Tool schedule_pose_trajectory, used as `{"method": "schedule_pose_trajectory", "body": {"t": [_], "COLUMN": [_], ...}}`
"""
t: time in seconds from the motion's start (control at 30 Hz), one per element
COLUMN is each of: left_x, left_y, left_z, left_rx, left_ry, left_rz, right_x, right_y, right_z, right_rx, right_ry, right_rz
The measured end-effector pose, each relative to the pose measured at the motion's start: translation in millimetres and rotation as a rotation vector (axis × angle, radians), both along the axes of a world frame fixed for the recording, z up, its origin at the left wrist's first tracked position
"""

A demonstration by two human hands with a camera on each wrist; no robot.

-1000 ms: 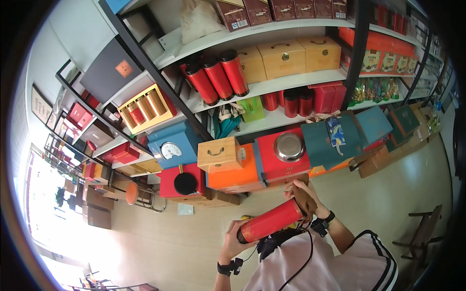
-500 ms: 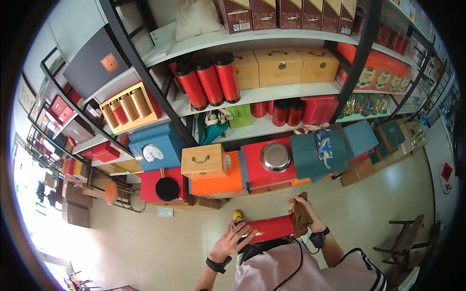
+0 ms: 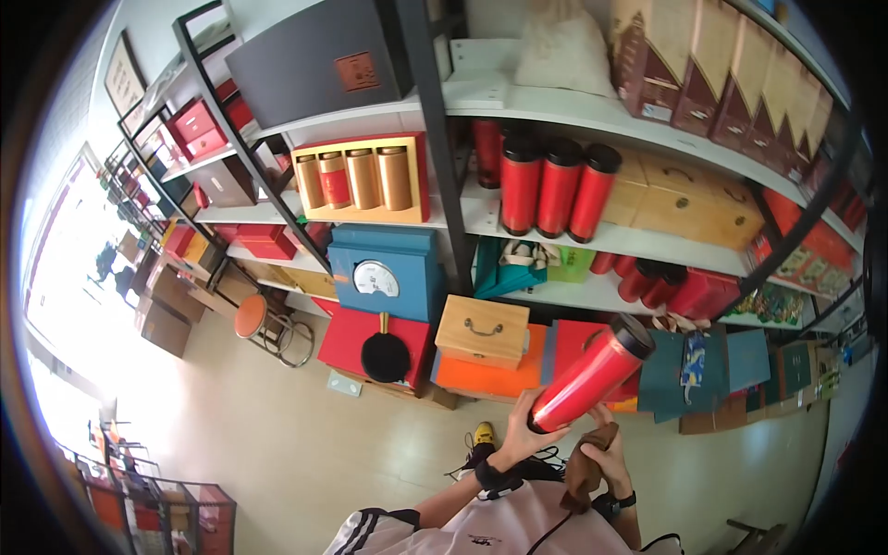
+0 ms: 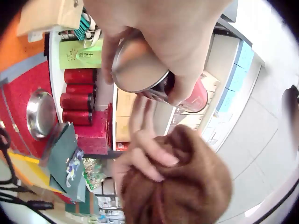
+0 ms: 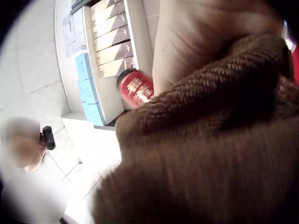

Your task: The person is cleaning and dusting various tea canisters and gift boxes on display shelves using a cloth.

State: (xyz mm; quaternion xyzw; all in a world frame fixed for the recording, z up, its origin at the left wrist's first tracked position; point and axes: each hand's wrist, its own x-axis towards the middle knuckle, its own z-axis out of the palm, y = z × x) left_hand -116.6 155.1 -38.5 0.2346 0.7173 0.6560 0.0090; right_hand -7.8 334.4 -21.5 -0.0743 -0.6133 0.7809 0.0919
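Observation:
My left hand [image 3: 520, 432] grips a red cylindrical canister [image 3: 587, 381] around its lower end. The canister tilts up to the right, its black lid [image 3: 633, 335] uppermost. In the left wrist view the thumb and fingers wrap the rim of its round base [image 4: 140, 67]. Close below the canister, my right hand [image 3: 612, 461] holds a bunched brown cloth [image 3: 583, 478]. That cloth [image 5: 201, 140] fills much of the right wrist view, with gold characters on the red canister [image 5: 135, 88] beyond it.
Shelves ahead carry similar red canisters [image 3: 559, 188], wooden boxes [image 3: 680, 199] and a gold gift set [image 3: 361, 180]. Along their foot stand a wooden case [image 3: 481, 331], a red box [image 3: 338, 347] with a black round brush-like thing [image 3: 386, 358], and a teal box [image 3: 661, 370]. A stool [image 3: 252, 316] stands left.
The canister has swung from nearly level to a steep tilt, lid end up. The brown cloth has come away from its right end and hangs below it. The head view has turned left.

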Motion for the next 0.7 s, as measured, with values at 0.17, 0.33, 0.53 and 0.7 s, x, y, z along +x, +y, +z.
{"method": "schedule_pose_trajectory", "body": {"t": [0.17,0.33,0.53,0.7], "left_x": [-30,-65,-93,-100], "left_y": [-31,-57,-87,-114], "left_z": [-28,-57,-107,-138], "left_rx": [-0.141,-0.279,-0.458,-0.559], "left_ry": [0.039,0.151,0.094,0.008], "left_rz": [-0.229,-0.354,-0.407,-0.381], "right_x": [-39,-84,-190,-298], "right_y": [-3,-10,132,198], "right_z": [-57,-10,27,68], "right_rx": [0.276,0.091,0.572,0.669], "right_ry": [-0.097,-0.06,0.167,0.193], "right_rz": [-0.207,-0.182,-0.64,-0.658]}}
